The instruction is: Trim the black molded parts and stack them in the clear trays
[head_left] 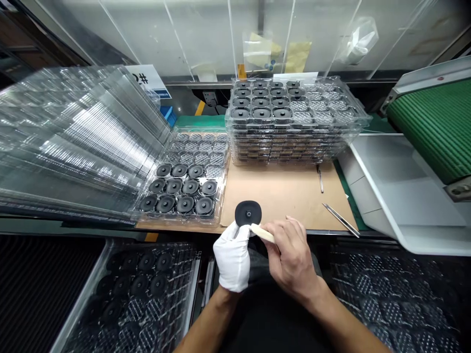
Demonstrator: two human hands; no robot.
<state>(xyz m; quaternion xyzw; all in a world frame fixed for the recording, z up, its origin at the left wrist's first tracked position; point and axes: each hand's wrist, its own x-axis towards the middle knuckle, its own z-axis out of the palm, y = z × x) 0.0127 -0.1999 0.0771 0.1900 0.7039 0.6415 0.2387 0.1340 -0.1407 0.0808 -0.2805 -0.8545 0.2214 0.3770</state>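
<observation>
My left hand [232, 255], in a white glove, is closed on a black rounded disc part [248, 214] with a small centre hole, held up near the bench's front edge. My bare right hand [290, 257] is closed on a cream-coloured stick tool [262, 233], whose tip touches the lower edge of the disc. Left of the hands, a clear plastic tray [221, 196] holds several similar black discs in its near rows. A stack of clear trays [294, 132] stands at the back, its top tray half filled with discs.
A tilted pile of empty clear trays [73, 142] fills the left. Tweezers [340, 219] and a thin metal tool [320, 179] lie on the brown mat [287, 191]. A green conveyor [434, 122] and white chute [405, 196] are on the right. More trays [136, 294] sit below the bench.
</observation>
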